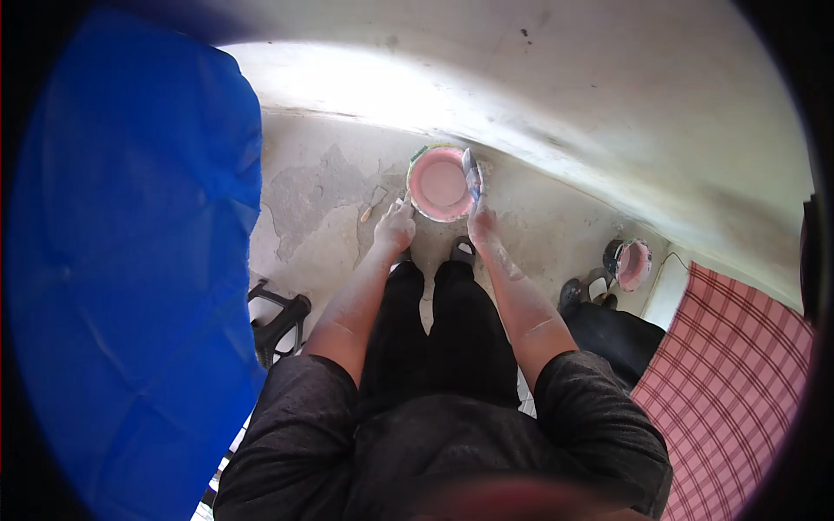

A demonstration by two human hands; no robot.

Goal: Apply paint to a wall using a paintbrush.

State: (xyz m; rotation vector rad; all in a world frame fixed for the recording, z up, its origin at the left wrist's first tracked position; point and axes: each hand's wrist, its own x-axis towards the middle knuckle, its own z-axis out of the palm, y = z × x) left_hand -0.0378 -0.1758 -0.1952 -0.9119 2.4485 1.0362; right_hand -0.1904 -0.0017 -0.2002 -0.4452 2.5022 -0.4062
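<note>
A round bucket (442, 183) with pink inner walls and pale pink matter inside stands on the floor ahead of my feet. My right hand (483, 225), dusted white, grips a flat-bladed filling knife (470, 170) at the bucket's right rim. My left hand (395, 228), also whitened, is at the left rim with fingers pointing towards it. Whether those fingers hold something thin or only touch the rim I cannot tell. A small putty knife (374, 203) with a light brown handle lies on the floor left of the bucket.
A pale wall (495, 98) rises behind the bucket. Blue sheeting (137, 247) hangs at left, near a black plastic stool (283, 322). At right are a second bucket (633, 264), another person's clogs (589, 290) and dark trousers (612, 338), and pink checked cloth (736, 365).
</note>
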